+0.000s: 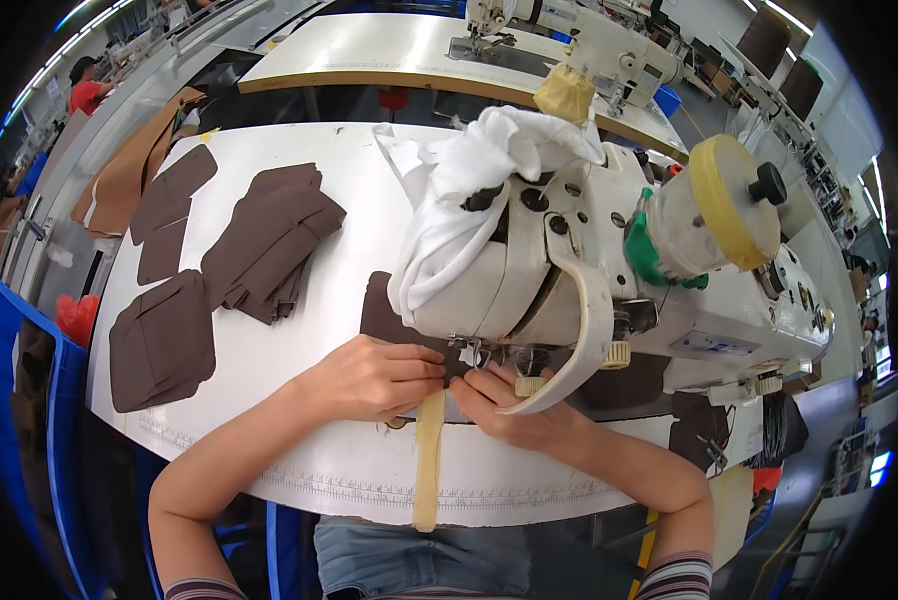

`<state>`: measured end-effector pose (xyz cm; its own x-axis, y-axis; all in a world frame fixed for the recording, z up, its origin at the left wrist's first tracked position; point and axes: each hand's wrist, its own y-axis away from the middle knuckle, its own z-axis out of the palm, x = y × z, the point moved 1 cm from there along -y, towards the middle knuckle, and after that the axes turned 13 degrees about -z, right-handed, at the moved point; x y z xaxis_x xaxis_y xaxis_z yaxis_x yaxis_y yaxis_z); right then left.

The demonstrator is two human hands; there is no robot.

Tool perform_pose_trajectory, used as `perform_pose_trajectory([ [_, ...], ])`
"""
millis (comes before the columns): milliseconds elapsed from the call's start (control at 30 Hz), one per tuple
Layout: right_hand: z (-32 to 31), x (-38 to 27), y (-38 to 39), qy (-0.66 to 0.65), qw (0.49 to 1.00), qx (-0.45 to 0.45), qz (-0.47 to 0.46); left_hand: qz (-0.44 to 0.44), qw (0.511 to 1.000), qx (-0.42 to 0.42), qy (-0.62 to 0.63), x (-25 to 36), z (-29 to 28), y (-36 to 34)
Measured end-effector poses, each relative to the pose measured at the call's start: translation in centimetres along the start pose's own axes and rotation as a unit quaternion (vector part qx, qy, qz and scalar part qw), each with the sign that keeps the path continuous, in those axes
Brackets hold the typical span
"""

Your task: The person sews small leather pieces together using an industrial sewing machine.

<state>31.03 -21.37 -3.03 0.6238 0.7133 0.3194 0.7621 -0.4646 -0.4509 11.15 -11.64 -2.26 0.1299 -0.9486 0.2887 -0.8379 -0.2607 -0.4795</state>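
Observation:
A dark brown flat piece point(381, 305), fabric or leather, lies under the head of the white sewing machine point(609, 260). My left hand point(377, 380) is closed, its curled fingertips gripping the piece's near edge just left of the needle area. Close beside it, my right hand point(517, 408) holds the same edge between thumb and fingers, partly behind the machine's curved white guard point(584, 330). The needle area and the fingertips there are partly hidden. More brown material point(619, 385) extends to the right, under the machine arm.
Stacked brown pieces point(269, 240) point(164, 345) lie on the white table point(359, 200) at left. White cloth point(459, 200) drapes the machine head. Yellow tape point(428, 465) crosses the near edge. A blue bin point(29, 400) stands left; another sewing machine point(609, 45) stands behind.

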Motion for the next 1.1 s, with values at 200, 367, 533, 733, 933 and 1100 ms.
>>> perform_pose_trajectory([
  [200, 1.3, 0.7, 0.3, 0.059, 0.998, 0.007, -0.005, -0.010, 1.000, 0.016, -0.009, -1.0, -0.2, -0.5],
  [367, 1.8, 1.9, 0.3, 0.143, 0.987, -0.054, -0.049, -0.027, 0.998, 0.045, 0.019, -2.6, 1.0, -0.4],
  [533, 0.2, 2.0, -0.4, 0.214, 0.968, -0.079, -0.101, -0.061, 0.997, 0.045, -0.003, -3.2, 1.5, -0.3],
  [733, -1.3, -0.3, 0.3, -0.011, 0.997, -0.057, 0.052, -0.125, 0.992, 0.036, -0.001, -2.9, 1.1, -0.4],
  [933, -4.8, 1.4, 5.3, 0.012, 0.979, 0.035, 0.199, -0.138, 0.990, 0.008, 0.002, -2.4, 0.9, -0.8],
  [1100, -6.0, 3.5, 8.5, 0.074, 0.945, -0.023, 0.318, -0.173, 0.985, -0.012, 0.001, -2.4, 0.9, -0.5],
])
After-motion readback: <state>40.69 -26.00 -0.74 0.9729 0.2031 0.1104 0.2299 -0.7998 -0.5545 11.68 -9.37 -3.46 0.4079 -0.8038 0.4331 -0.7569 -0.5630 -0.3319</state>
